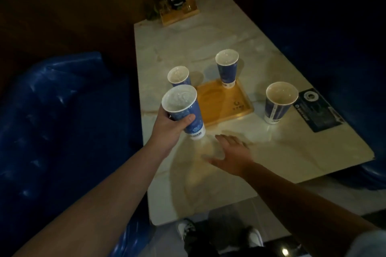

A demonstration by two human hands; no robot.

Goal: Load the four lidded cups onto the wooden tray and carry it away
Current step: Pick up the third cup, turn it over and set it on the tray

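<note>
Dim booth, blue padded seats either side, and a pale marble-look desk (282, 152) running away from us. Nearest in, the right hand (231, 155) hovers low over the bare desk, fingers spread and relaxed, holding nothing. Just left of it the left hand (172, 124) has its fingers and thumb wrapped round the lower wall of a blue cup (183, 110), lifted and tilted, its base clear of the desk. Beyond that sits the wooden tray (225, 106), and already one cup (226, 68) stands at its far edge, whether fully on the tray is hard to call. Another cup (179, 76) waits off the tray's left corner, and a fourth cup (278, 101) stands on the desk to the right, beside a dark placard (319, 110). Far end, a small wooden stand (179, 14) with a sign and some greenery. These look like thin paper cups, light, and squashy if squeezed, so a gentle wrap round the mid-wall seems safest; the tray looks stiff, best taken by both side rims and kept level
</note>
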